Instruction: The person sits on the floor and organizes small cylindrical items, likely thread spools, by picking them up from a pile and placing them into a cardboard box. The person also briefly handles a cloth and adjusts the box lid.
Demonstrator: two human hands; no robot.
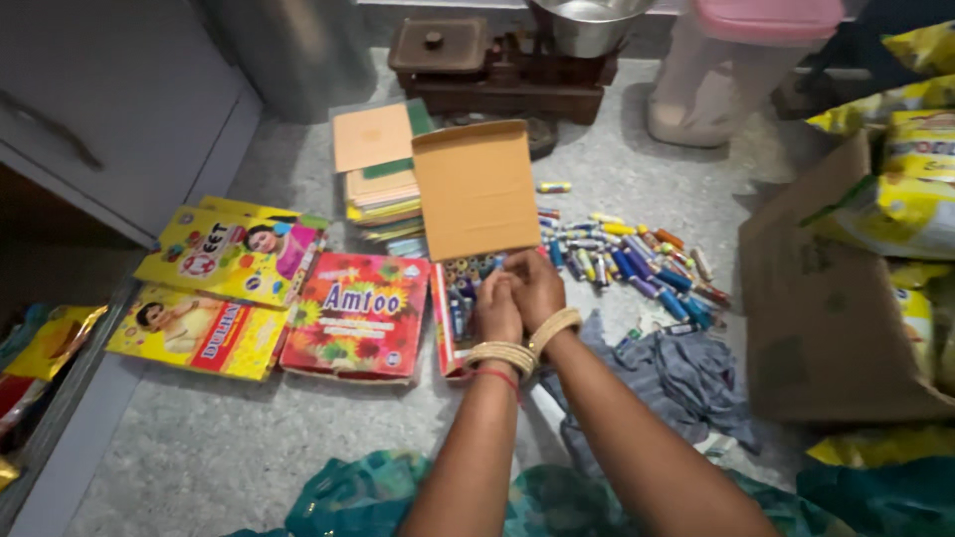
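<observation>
Because both hands met over the open box [460,303] at the centre of the frame, the left hand [497,310] and right hand [537,283] appeared pressed together, fingers curled; whether they clasped a small tube between them could not be told. The box lay flat on the grey floor [199,438], its brown lid [476,187] tipped up and back, which left the rows of coloured tubes inside exposed to the hands. To the right of centre a loose scatter of tubes [637,261] lay spread on the floor, near the box and within reach of the right hand. A crumpled grey cloth [686,373] lay just below that scatter. At left of centre a closed red box [358,316] sat just beside the open one, with two yellow boxes [224,283] farther left. A stack of flat cartons [383,184] stood behind the lid, towards the top. A large cardboard carton [826,318] occupied the right edge.
</observation>
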